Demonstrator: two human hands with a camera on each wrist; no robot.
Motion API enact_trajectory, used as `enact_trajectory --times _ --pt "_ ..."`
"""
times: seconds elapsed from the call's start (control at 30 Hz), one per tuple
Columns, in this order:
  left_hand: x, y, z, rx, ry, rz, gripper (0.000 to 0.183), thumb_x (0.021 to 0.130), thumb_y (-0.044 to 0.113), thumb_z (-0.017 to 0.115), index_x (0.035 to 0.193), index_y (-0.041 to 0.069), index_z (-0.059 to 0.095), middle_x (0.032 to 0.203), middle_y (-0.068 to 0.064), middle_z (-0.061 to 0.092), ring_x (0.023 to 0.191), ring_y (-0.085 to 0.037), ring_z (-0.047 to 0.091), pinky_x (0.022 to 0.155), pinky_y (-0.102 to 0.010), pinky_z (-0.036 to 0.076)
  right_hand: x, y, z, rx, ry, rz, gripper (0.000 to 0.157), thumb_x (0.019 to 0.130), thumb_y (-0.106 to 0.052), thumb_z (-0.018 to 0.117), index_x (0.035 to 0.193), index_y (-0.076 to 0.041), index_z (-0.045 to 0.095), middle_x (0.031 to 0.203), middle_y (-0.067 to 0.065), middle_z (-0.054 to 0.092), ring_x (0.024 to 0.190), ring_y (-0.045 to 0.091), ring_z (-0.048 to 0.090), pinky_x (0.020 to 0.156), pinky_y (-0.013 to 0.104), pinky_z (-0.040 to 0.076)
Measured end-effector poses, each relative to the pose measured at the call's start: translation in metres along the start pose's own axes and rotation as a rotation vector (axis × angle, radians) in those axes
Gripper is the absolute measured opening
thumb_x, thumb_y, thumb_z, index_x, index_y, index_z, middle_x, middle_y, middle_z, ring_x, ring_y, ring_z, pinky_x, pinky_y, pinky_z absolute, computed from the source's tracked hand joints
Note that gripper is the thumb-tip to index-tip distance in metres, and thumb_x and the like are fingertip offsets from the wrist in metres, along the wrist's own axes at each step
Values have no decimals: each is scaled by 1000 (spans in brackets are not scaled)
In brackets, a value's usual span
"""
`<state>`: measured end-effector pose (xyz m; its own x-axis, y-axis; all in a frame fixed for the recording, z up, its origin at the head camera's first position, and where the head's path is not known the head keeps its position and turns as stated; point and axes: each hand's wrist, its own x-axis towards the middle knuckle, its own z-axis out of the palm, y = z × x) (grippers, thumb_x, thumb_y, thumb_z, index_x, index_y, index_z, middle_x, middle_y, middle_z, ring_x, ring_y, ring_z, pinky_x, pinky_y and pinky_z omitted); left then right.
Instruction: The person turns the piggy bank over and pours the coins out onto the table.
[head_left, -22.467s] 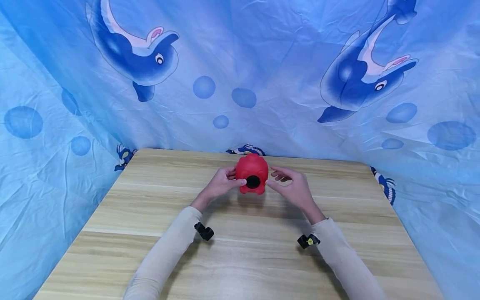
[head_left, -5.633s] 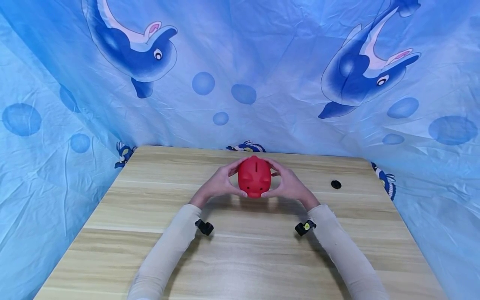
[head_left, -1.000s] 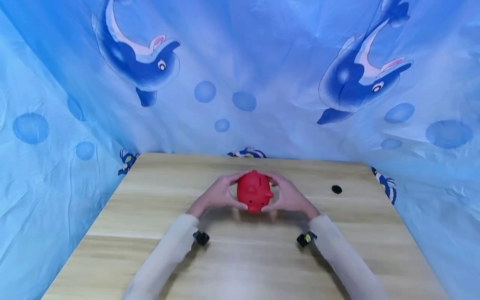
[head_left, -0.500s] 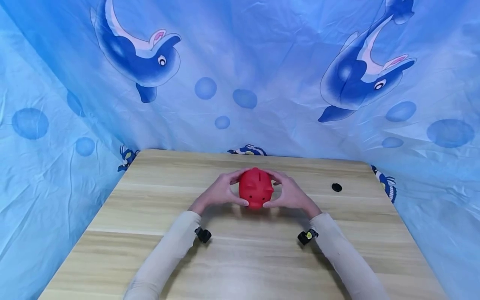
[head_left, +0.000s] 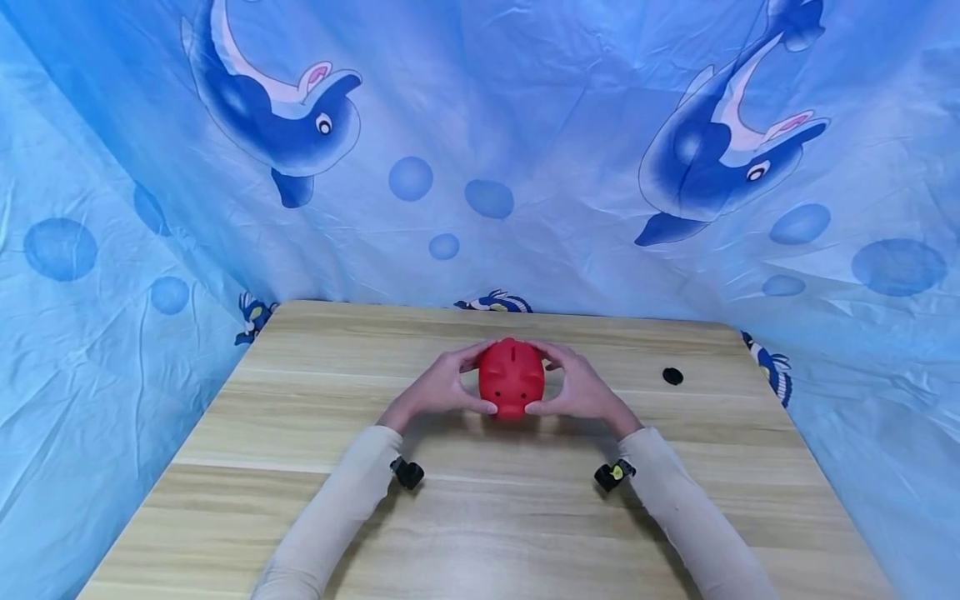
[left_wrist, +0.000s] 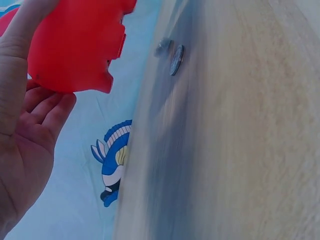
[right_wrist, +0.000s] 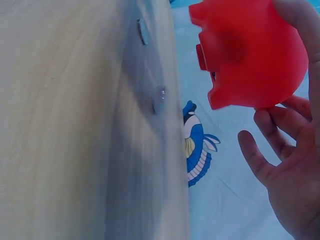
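Piggy bank (head_left: 512, 377), red, held upright above the desk (head_left: 480, 533) by two hands.
Left hand (head_left: 442, 387) and right hand (head_left: 583, 388) have fingers clamped on opposite sides, presumably to keep it level; coin-like discs (left_wrist: 177, 60) show beneath, contact with the desk unclear. Black round piece (head_left: 672, 376) lies well apart, to the right. Dolphin-printed blue cloth (head_left: 570, 108) hangs behind.

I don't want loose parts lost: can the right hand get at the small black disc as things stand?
Probably yes, if it lets go: the right hand helps hold the red piggy bank, but nothing shows on the table between that hand and the black disc.
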<state>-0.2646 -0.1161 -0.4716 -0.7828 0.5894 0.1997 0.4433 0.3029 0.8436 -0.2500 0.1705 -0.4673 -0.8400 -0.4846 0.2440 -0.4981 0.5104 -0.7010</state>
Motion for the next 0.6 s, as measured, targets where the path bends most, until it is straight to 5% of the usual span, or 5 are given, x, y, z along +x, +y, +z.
enact_trajectory --times 0.6 --pt "2 -1 -2 -209 17 25 95 76 22 92 156 22 42 153 1 50 138 -22 53 110 -54 45 4 -16 -6 -48 90 -7 96 68 -49 91 151 -22 51 133 5 56 118 37 55 85 61 57"
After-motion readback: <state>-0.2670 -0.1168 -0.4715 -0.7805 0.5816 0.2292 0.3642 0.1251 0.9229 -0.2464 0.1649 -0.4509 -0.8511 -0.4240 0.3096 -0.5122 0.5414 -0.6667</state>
